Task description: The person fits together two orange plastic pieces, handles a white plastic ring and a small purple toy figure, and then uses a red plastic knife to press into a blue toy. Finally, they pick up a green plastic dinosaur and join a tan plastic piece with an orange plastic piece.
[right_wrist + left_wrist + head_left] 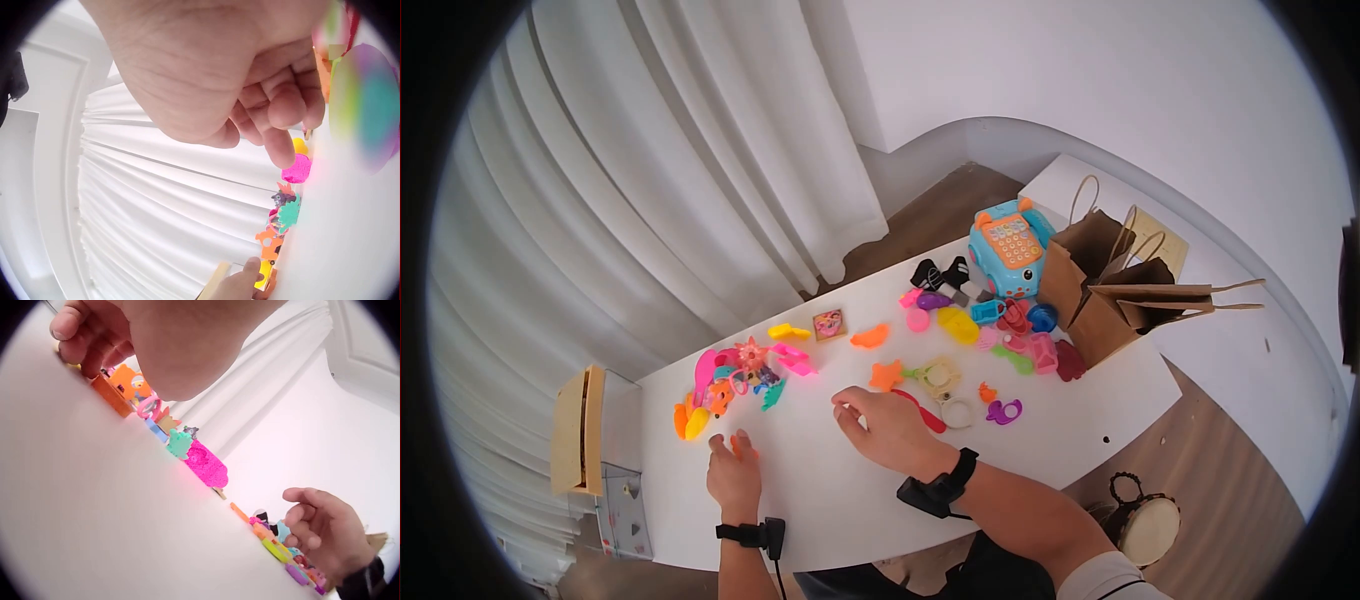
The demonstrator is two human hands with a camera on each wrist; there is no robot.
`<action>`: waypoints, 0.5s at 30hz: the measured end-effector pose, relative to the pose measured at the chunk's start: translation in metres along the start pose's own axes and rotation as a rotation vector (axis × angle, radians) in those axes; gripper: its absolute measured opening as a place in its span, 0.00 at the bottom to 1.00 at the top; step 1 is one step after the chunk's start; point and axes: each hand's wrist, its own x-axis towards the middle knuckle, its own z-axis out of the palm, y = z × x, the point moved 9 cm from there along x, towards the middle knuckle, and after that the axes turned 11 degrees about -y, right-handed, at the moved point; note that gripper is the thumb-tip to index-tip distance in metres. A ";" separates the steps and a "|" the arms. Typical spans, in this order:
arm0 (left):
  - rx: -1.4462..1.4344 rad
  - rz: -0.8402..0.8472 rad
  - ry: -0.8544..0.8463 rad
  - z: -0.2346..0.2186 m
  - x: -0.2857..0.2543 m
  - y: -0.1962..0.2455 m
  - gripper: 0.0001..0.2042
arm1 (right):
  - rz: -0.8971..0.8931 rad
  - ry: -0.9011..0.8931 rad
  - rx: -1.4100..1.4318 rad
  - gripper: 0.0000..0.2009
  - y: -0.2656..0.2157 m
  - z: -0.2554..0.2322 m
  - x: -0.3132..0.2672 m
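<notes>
My left hand [733,482] is low over the near left of the white table, its thumb and fingertips pinching a small orange toy piece [112,397]. Much of that piece is hidden by the fingers in the head view. Beyond this hand lies a toy cluster with a coral flower [751,354], a teal piece [774,396] and yellow pieces [697,424]. My right hand [890,432] hovers over mid-table with loosely curled fingers and nothing in them. Near it are an orange star [887,375] and a red piece [924,414], partly covered by the hand.
A blue toy telephone [1010,250] and brown paper bags [1072,315] stand at the far right, behind more colourful toys. Along the back edge are a picture tile [829,324] and a magenta piece [794,360]. A wooden-topped box [580,430] adjoins the left edge; a drum [1152,532] is below right.
</notes>
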 end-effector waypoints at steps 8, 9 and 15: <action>-0.247 0.259 0.055 -0.026 -0.043 0.080 0.11 | 0.025 -0.040 -0.049 0.09 -0.006 0.001 -0.001; -0.259 0.258 0.048 -0.015 -0.039 0.087 0.11 | 0.018 -0.038 -0.045 0.09 -0.007 0.000 -0.002; -1.011 0.444 -0.294 0.047 -0.019 0.153 0.15 | 0.024 0.022 -0.056 0.09 0.000 -0.007 0.000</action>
